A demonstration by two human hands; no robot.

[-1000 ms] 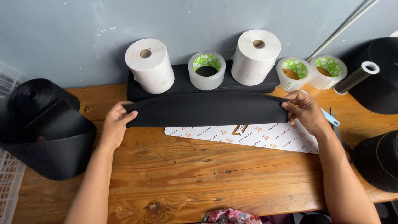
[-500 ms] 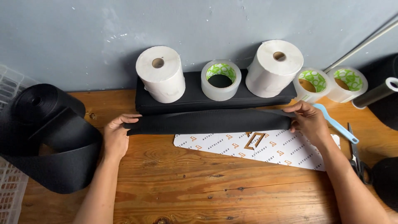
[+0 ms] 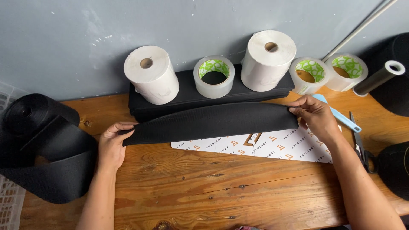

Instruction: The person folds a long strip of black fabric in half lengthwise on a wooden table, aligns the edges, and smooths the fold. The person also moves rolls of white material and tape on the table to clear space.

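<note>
surface: wooden table (image 3: 221, 187), knots and grain visible
room: grey wall (image 3: 85, 38) right behind the far edge
strip: black strip (image 3: 213, 121) held lengthwise, bowed up mid-span, above a white printed sheet (image 3: 272, 147), near side of a black stack (image 3: 191, 96) carrying white rolls (image 3: 151, 74) and a tape roll (image 3: 214, 76)
left hand (image 3: 111, 145): pinching the strip's left end
right hand (image 3: 313, 116): pinching its right end, fingers curled over the top
far left: big black roll (image 3: 38, 145)
right: scissors (image 3: 361, 145)

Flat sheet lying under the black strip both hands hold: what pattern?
White flat sheet with small repeated orange-brown logo marks and dark lettering; head view.
</note>
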